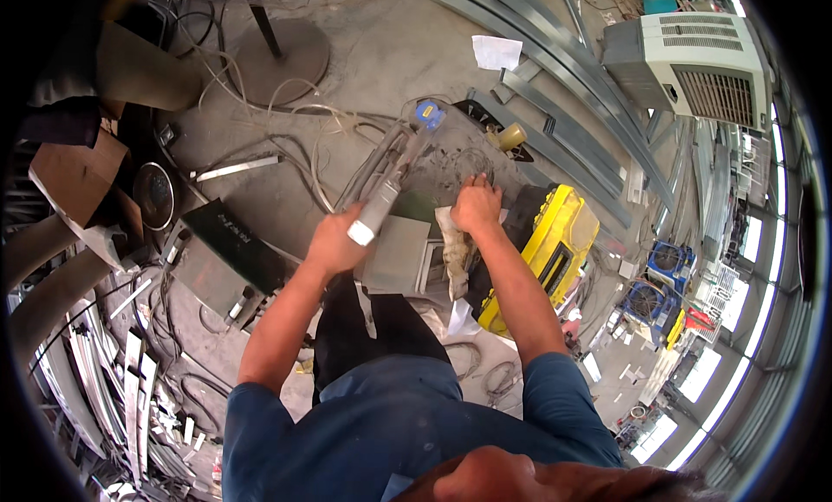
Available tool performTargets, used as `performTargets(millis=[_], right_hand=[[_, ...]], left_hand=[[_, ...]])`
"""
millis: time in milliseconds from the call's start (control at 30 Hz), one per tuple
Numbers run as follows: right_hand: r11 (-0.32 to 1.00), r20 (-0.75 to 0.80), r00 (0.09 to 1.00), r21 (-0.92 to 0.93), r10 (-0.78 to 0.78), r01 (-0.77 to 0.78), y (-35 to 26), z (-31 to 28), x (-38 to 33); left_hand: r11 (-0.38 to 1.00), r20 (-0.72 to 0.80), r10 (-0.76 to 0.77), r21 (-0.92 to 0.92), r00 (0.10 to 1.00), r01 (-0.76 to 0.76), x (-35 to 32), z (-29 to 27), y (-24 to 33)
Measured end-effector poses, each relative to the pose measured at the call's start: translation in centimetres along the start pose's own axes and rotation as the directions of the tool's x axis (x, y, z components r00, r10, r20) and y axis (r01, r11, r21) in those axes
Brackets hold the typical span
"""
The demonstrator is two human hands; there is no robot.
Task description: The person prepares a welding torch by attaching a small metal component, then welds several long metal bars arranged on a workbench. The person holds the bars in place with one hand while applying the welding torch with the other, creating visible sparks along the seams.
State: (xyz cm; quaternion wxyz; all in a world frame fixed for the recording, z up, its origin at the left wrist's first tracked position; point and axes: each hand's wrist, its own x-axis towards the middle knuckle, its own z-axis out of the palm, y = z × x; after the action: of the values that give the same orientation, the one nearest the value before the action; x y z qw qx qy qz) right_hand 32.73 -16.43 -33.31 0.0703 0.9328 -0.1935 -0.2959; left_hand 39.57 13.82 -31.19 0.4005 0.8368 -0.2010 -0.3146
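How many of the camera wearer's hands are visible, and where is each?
2: the left hand grips a blurred pale bar; the right hand is left of the yellow case.

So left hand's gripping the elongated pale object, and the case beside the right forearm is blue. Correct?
Not quite: the case is mainly yellow, not blue, as the head view shows. The left hand does grip the elongated pale object, and the case is beside the right forearm.
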Motion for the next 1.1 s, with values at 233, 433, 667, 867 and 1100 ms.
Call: performTargets(millis=[233,433,667,867,1100], right_hand=[[1.000,-0.001,1.000,-0.009,-0.006,0.006,0.0,0.2,0.2],[1.000,-0.022,1.000,-0.009,-0.019,0.019,0.2,0.6,0.5],[1.000,-0.040,0.999,-0.009,-0.023,0.022,0.2,0.6,0.3],[1.000,-0.006,1.000,0.012,-0.015,0.015,0.2,-0.1,-0.2],[1.000,-0.017,1.000,-0.004,-0.024,0.024,0.6,-0.1,0.0]], left_hand=[[0.987,-0.171,-0.148,0.034,0.974,0.156,-1.3,-1.9,-1.5],[0.996,0.103,-0.034,0.081,0.994,0.026,-3.6,0.5,-3.3],[0.976,-0.031,-0.183,0.111,0.983,0.186,-3.7,-0.5,-4.2],[0.966,0.010,-0.217,0.145,0.976,0.214,-4.6,0.4,-4.8],[0.994,-0.011,-0.083,0.065,0.996,0.084,-7.1,-1.5,-1.3]])
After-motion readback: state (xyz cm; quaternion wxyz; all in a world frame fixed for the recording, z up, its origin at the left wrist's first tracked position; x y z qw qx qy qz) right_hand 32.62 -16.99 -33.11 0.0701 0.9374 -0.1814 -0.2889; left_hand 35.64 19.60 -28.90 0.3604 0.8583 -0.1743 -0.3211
